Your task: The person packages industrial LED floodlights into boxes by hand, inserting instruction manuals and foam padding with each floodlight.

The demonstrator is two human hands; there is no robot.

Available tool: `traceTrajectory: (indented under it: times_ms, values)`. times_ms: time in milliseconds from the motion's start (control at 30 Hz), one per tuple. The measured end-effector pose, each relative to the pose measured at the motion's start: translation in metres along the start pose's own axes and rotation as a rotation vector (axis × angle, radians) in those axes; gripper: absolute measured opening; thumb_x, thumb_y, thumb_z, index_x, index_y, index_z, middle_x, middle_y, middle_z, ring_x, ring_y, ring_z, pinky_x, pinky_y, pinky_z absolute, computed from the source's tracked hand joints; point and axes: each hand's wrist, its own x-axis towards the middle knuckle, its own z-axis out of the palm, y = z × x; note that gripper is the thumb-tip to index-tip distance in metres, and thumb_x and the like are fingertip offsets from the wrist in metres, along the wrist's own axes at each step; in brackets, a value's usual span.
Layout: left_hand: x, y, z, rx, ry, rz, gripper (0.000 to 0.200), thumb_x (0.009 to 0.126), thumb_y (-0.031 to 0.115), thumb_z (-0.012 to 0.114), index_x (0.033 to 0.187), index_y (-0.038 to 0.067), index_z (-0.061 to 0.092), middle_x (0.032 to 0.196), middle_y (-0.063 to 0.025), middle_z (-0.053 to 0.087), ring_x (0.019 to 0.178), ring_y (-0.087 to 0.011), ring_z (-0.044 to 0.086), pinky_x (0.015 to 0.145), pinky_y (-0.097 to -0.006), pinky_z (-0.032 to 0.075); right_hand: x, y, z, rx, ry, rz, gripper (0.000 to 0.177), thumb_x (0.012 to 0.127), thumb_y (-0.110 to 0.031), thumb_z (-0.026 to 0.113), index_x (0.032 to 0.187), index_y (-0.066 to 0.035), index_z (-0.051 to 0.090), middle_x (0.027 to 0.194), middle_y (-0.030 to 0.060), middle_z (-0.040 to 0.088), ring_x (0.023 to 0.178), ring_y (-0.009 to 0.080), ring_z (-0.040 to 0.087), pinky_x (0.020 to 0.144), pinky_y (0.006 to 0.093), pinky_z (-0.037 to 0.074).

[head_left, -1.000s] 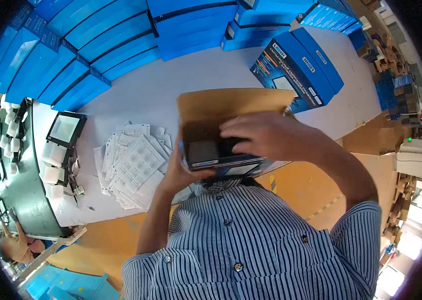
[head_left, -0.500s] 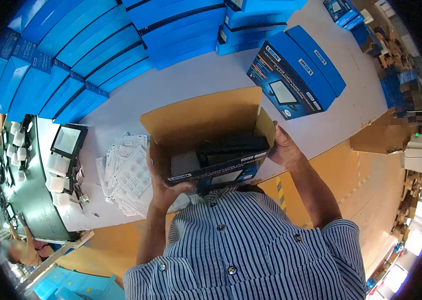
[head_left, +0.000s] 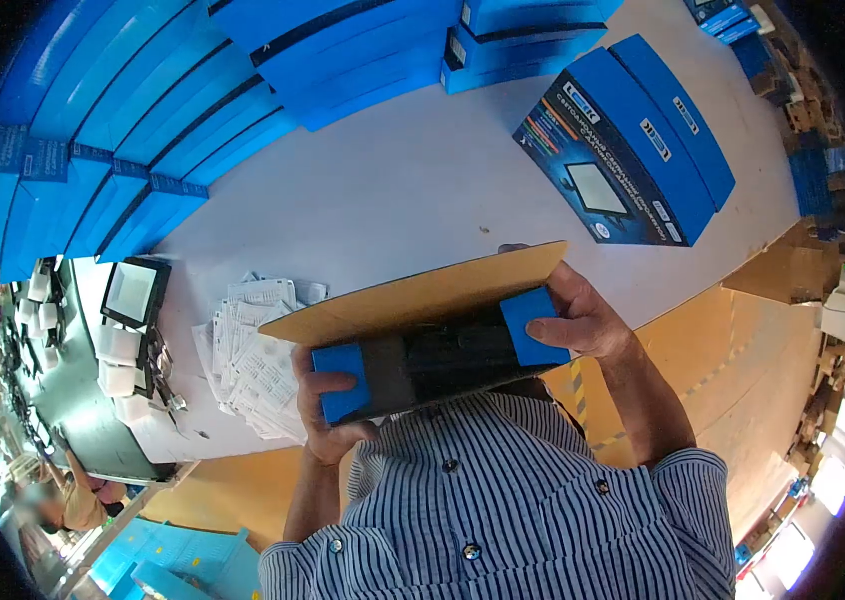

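A cardboard box point(head_left: 413, 275) is tilted in front of my chest, its large brown lid flap raised. Its two blue side flaps are folded inward, and a dark object point(head_left: 458, 350) lies inside between them. My left hand point(head_left: 328, 400) grips the left end, fingers over the left blue flap. On the right end, my right hand point(head_left: 583, 315) holds the box with the thumb on the right blue flap. Left of the box lies a pile of printed sheets point(head_left: 258, 365).
Two closed blue boxes point(head_left: 633, 145) stand at the right of the white table point(head_left: 373, 180). Stacked blue boxes point(head_left: 143, 90) fill the back left. Floodlights point(head_left: 133, 290) and white blocks lie at left. Another person point(head_left: 73, 500) is at the lower left.
Both side flaps of the box have been folded inward. The box has tipped, and its lid flap now leans lower. My thumb and fingers have moved onto the flaps.
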Motion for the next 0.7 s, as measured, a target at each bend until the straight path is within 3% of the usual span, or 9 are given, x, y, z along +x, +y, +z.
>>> traceTrajectory:
  times_ms: [133, 233, 300, 433, 567, 667, 700]
  values:
    - [0.017, 0.004, 0.012, -0.11, 0.034, 0.081, 0.052, 0.049, 0.045, 0.079, 0.081, 0.013, 0.055, 0.126, -0.0179, 0.034, 0.12, -0.0401, 0.035, 0.094, -0.0469, 0.034, 0.001, 0.0, -0.004, 0.061, -0.03, -0.122, 0.078, 0.066, -0.013, 0.068, 0.131, 0.003, 0.028, 0.118, 0.0192, 0.048, 0.113, 0.0279, 0.045, 0.095, 0.0375, 0.037]
    - [0.009, -0.011, 0.01, -0.126, -0.015, 0.159, 0.051, 0.055, 0.048, 0.076, 0.082, 0.012, 0.052, 0.133, -0.0172, 0.031, 0.117, -0.0376, 0.041, 0.096, -0.046, 0.035, 0.001, 0.018, -0.005, 0.202, -0.077, -0.265, 0.074, 0.065, -0.006, 0.065, 0.13, 0.003, 0.029, 0.12, 0.02, 0.046, 0.115, 0.0296, 0.044, 0.096, 0.0415, 0.037]
    - [0.007, -0.002, 0.014, -0.157, 0.052, 0.03, 0.048, 0.054, 0.046, 0.077, 0.079, 0.012, 0.053, 0.133, -0.0167, 0.031, 0.115, -0.0382, 0.042, 0.096, -0.0464, 0.036, 0.002, 0.027, -0.01, 0.189, -0.137, -0.344, 0.072, 0.063, -0.003, 0.064, 0.129, 0.001, 0.034, 0.123, 0.0202, 0.044, 0.116, 0.0316, 0.043, 0.098, 0.0482, 0.035]
    - [0.014, -0.006, 0.011, -0.152, 0.052, 0.115, 0.056, 0.055, 0.039, 0.08, 0.093, 0.01, 0.05, 0.13, -0.0164, 0.036, 0.115, -0.0356, 0.043, 0.096, -0.0447, 0.037, 0.004, 0.02, -0.006, 0.112, -0.137, -0.339, 0.061, 0.067, -0.004, 0.062, 0.125, -0.008, 0.042, 0.118, 0.0192, 0.049, 0.117, 0.0342, 0.041, 0.099, 0.051, 0.029]
    - [0.023, -0.004, 0.008, -0.208, 0.105, -0.075, 0.074, 0.058, 0.038, 0.081, 0.113, 0.011, 0.04, 0.121, -0.0136, 0.042, 0.113, -0.0325, 0.045, 0.095, -0.0437, 0.038, 0.029, 0.014, -0.014, 0.032, -0.234, -0.515, 0.044, 0.071, -0.009, 0.065, 0.114, -0.012, 0.053, 0.111, 0.0191, 0.054, 0.117, 0.0365, 0.039, 0.099, 0.0526, 0.024]
    - [0.046, -0.012, 0.011, -0.213, 0.185, -0.009, 0.08, 0.057, 0.022, 0.082, 0.119, 0.011, 0.033, 0.114, -0.0164, 0.044, 0.109, -0.0291, 0.045, 0.089, -0.0407, 0.04, 0.049, -0.001, -0.028, -0.195, -0.316, -0.55, 0.031, 0.066, -0.018, 0.071, 0.094, -0.012, 0.058, 0.111, 0.0177, 0.055, 0.115, 0.0362, 0.039, 0.098, 0.0525, 0.024]
    - [0.055, -0.003, 0.01, -0.124, 0.224, -0.09, 0.091, 0.056, 0.021, 0.083, 0.125, 0.009, 0.025, 0.108, -0.0143, 0.046, 0.109, -0.0285, 0.045, 0.088, -0.0387, 0.04, 0.053, -0.013, -0.023, -0.35, -0.282, -0.533, 0.03, 0.065, -0.018, 0.071, 0.091, -0.012, 0.057, 0.111, 0.0168, 0.055, 0.115, 0.0361, 0.039, 0.097, 0.0525, 0.024]
